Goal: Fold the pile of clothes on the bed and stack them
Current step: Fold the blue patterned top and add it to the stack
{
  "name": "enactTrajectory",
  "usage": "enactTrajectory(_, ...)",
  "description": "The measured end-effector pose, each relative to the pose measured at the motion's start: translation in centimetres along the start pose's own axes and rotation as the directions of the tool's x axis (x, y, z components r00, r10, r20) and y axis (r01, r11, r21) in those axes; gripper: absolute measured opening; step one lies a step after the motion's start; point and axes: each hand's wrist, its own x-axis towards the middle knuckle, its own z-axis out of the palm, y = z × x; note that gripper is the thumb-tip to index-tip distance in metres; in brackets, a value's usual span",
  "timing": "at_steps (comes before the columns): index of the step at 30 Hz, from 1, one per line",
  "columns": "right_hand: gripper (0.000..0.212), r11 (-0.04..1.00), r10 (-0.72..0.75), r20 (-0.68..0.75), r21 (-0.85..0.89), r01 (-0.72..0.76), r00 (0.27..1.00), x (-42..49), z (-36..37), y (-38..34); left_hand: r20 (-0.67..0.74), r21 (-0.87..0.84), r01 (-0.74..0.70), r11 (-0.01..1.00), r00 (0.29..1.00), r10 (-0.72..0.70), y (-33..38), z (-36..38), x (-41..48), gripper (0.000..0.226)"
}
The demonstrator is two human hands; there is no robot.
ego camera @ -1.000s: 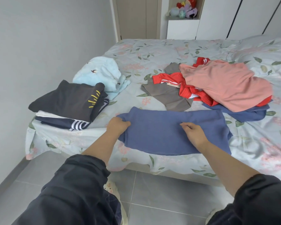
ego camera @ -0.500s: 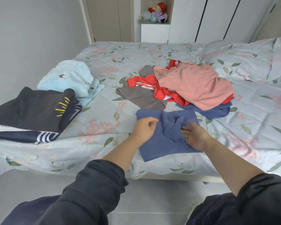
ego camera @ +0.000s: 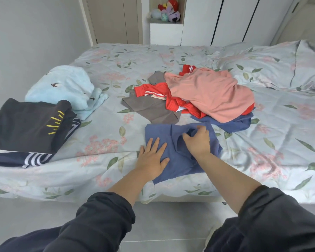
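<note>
Currently: blue cloth (ego camera: pixel 179 167) lies near the front edge of the bed (ego camera: pixel 105 148), partly folded, lower corner hanging a bit over the edge.

- Left hand (ego camera: pixel 151 159): flat, palm down, fingers straight and spread. Presses the cloth's left part; heel of the hand sits on the sheet just off the cloth's edge.
- Right hand (ego camera: pixel 198 142): on the cloth's upper right area, fingers curled into a bunched fold and gripping it. Cloth wrinkles up around the fingertips.
- Hands are near each other, not touching, with a strip of cloth between them.

Unfolded pile sits just behind the cloth, toward the right:
- pink top (ego camera: pixel 209 93) on top
- red garment (ego camera: pixel 153 89) under it
- grey garment (ego camera: pixel 149 109) at the left, its near corner almost touching the blue cloth
- second blue garment (ego camera: pixel 233 122) sticking out under the pink one, just beside the right hand

Folded stack is well apart at the left edge: black garment (ego camera: pixel 25 124) over a striped one (ego camera: pixel 35 159). Light-blue fleece (ego camera: pixel 67 86) lies behind the stack, touching it.

Pillow (ego camera: pixel 273 64) is at far right.
</note>
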Motion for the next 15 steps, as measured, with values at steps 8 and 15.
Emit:
enactTrajectory(8, 0.033, 0.826, -0.117, 0.233, -0.517, 0.225, 0.965, 0.0, 1.5, -0.7, -0.047, 0.030, -0.025, 0.999, 0.999, 0.026, -0.3, 0.5, -0.4, 0.070)
enactTrajectory(15, 0.037, 0.926, 0.262, 0.063, -0.297, -0.233, 0.963, 5.0, -3.4, 3.1, -0.035, 0.002, -0.068, 0.998, 0.997, 0.068, -0.7, 0.4, -0.3, 0.066)
